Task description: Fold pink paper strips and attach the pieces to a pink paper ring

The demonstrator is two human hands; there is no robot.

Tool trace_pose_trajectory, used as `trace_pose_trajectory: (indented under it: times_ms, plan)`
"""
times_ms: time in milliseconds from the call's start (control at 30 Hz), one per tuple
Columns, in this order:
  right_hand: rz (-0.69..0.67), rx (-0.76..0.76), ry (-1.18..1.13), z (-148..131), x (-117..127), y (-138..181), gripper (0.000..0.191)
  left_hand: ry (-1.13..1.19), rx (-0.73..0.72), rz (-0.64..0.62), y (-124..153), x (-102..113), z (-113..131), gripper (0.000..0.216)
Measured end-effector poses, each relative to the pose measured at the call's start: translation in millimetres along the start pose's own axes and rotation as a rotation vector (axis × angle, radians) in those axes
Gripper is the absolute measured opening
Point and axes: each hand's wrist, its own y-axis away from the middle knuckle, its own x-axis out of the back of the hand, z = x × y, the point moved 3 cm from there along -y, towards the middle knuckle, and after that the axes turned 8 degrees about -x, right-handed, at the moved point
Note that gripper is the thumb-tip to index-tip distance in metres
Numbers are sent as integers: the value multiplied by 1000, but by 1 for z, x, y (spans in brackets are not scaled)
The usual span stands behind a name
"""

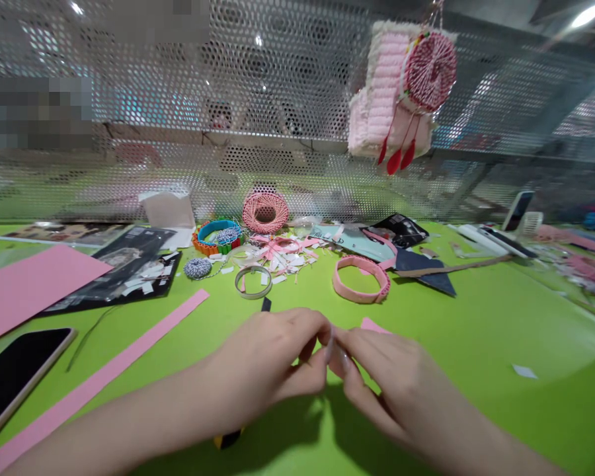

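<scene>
My left hand (pixel 297 357) and my right hand (pixel 381 377) meet at the fingertips above the green table, both closed in a pinch. Whatever sits between the fingers is too small and hidden to make out. Just beyond my right hand a bit of pink sheet (pixel 374 325) pokes out. A pink ring band (pixel 357 295) with a ridged edge lies farther back, near a roll of tape (pixel 254 295). To the left runs a long pink strip (pixel 123 360). Below my left forearm part of a black and yellow object (pixel 228 439) shows.
A phone (pixel 20 370) and a pink sheet (pixel 39 284) lie at left. Paper scraps (pixel 290 261), a pink wound ring (pixel 250 215) and a colourful ring (pixel 203 244) stand at the back. Beyond rises a perforated metal screen (pixel 287 158) with a pink hanging ornament (pixel 389 66).
</scene>
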Motion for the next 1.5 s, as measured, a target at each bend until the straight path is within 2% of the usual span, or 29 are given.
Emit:
trace_pose_trajectory:
  times_ms: [133,267,633,967,1133,1333,1500]
  plan:
    - [1,-5,-4,1,-1,0,24,-46,14,-26,-1,-2,-2,16]
    - [-6,-14,-1,1,-1,0,24,-73,-50,13,0,-3,-4,16]
    - [-10,-151,-180,5,4,-3,21,88,-70,83,-2,0,-3,9]
    - [-159,-224,-139,5,6,-3,23,-128,-109,94,-3,-8,-1,22]
    - [-180,-223,-125,6,6,-3,20,-178,-105,18,-2,-9,2,18]
    - [-133,-186,-79,8,2,0,14,-48,-71,-55,0,-10,2,10]
    - [-53,-130,-79,8,1,1,14,108,-28,48,0,-11,1,11]
